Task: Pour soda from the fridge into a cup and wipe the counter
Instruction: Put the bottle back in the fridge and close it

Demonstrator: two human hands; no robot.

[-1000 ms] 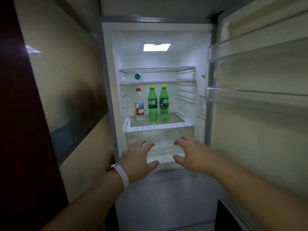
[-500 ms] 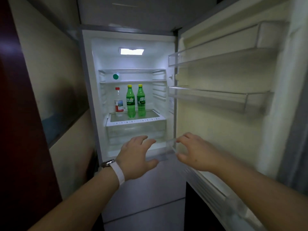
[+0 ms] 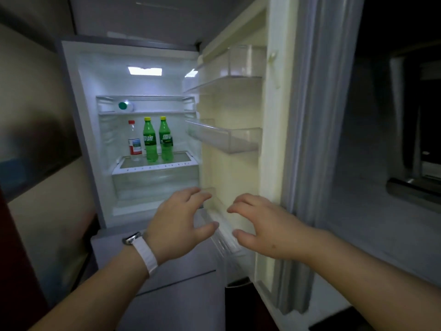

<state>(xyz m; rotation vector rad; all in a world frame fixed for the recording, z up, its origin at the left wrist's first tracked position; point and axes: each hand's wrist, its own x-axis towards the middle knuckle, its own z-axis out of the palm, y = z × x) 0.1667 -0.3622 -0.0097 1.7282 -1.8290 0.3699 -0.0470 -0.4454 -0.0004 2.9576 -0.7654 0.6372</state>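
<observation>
The fridge (image 3: pixel 90 130) stands open, its inner light (image 3: pixel 144 70) lit at the top of the compartment and its door (image 3: pixel 238 163) swung wide to the right. On the glass shelf (image 3: pixel 155 165) above the clear drawer (image 3: pixel 155 185) stand three bottles in a row, all upright: a clear bottle with a red cap and red label (image 3: pixel 134 142) on the left, then two green soda bottles with yellow caps, the left soda bottle (image 3: pixel 149 139) just beside the clear one and the right soda bottle (image 3: pixel 165 139) just beside its twin. On the narrow shelf above them lies a bottle on its side, its green cap (image 3: pixel 123 105) facing outward. The door carries two clear bins, an upper bin (image 3: pixel 229 80) and a lower bin (image 3: pixel 226 139). Both arms reach forward in front of the lower part of the fridge, well apart from the bottles. The left hand (image 3: pixel 177 223) hovers with fingers spread and loosely bent, thumb out to the right, grasping nothing; a white watch strap (image 3: pixel 145 255) circles its wrist. The right hand (image 3: pixel 265 225) is held near it, in front of the lower edge of the door, fingers likewise relaxed and slightly curved, holding nothing. The two hands do not touch each other. To the far right the room is dark, and what stands there is hard to make out.
</observation>
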